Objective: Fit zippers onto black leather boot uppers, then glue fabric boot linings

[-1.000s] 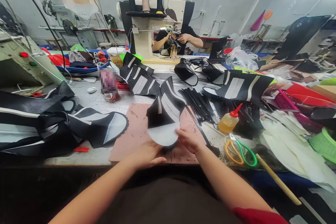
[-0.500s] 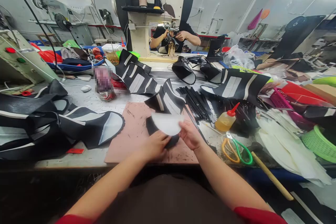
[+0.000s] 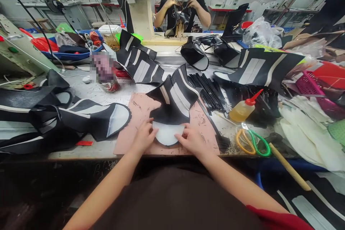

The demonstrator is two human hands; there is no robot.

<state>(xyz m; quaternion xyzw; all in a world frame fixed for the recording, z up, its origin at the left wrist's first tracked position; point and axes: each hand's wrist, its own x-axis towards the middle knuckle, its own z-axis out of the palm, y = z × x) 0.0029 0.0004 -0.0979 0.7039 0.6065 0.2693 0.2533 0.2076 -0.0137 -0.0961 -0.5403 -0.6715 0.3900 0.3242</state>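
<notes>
A white half-moon toe piece lies over the toe end of a black boot upper. My left hand holds its left corner, thumb and fingers closed at the edge. At the opposite corner, my right hand grips in the same way, fingers pressed to the white surface. The upper is spread lining side up, with pale reinforcing strips, on a pink board. Little of the toe's black shows beneath the white piece.
On the right stand a glue bottle, scissors, a wooden-handled tool and white sheets. More black uppers lie left. Across the bench a co-worker's hands work at a sewing machine.
The white piece, raised in my right hand before, is now down on the upper's toe. My left hand has moved to its left corner. The view has tilted down.
</notes>
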